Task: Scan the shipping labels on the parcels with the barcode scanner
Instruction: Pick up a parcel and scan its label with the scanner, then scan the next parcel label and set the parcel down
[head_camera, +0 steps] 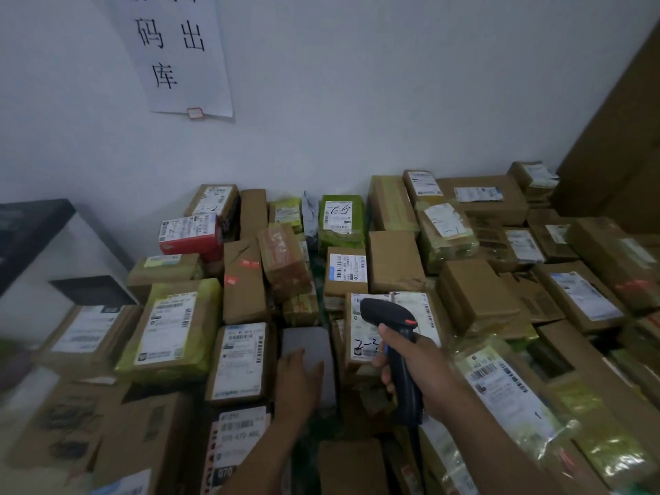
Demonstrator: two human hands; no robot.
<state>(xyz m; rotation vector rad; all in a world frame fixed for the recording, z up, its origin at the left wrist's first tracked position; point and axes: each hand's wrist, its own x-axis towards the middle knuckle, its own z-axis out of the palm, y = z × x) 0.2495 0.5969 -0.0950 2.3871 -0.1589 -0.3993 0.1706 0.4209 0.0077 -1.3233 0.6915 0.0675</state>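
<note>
Lower centre of frame: your right hand (410,362) grips the barcode scanner (396,355) over a labelled parcel (360,337); your left hand (298,378) rests flat, fingers extended, on a grey parcel (309,346).

A parcel storeroom: labelled cardboard boxes (394,260) heaped against a white wall (357,101).

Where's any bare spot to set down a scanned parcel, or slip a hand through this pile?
Only narrow gaps: a dark green strip below the left hand, beside the plain brown box nearest the camera, and a slit between the red-taped box and the blue-labelled box. Elsewhere the parcels lie packed edge to edge.
</note>
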